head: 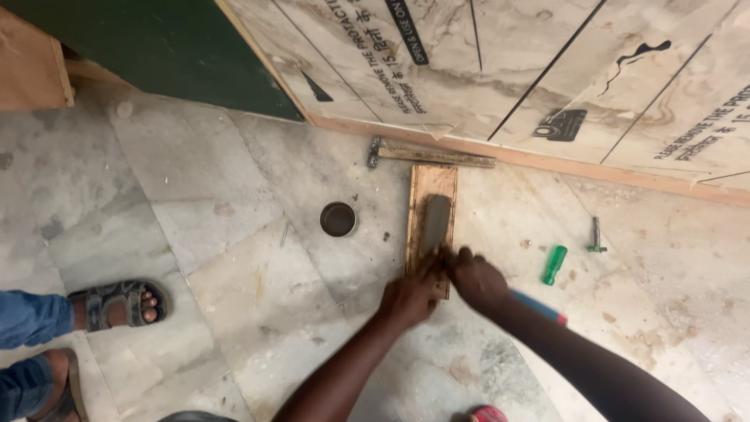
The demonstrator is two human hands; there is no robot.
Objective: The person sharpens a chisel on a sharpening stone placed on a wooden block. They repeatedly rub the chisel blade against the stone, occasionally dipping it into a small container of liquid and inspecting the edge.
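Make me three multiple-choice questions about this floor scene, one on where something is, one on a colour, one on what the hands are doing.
1. Where does the small round tin lie?
A. Left of the wooden board
B. On the board
C. Beside the sandalled foot

2. What colour is the screwdriver handle on the floor right of the board?
A. Red
B. Green
C. Yellow

3. How are the left hand and right hand placed?
A. Both lifted off the floor
B. One on the hammer
C. Both at the near end of the wooden board

Answers: 1 A, the tin sits on the tile left of the board. 2 B, the handle is bright green. 3 C, both hands meet at the board's near end, by the grey block.
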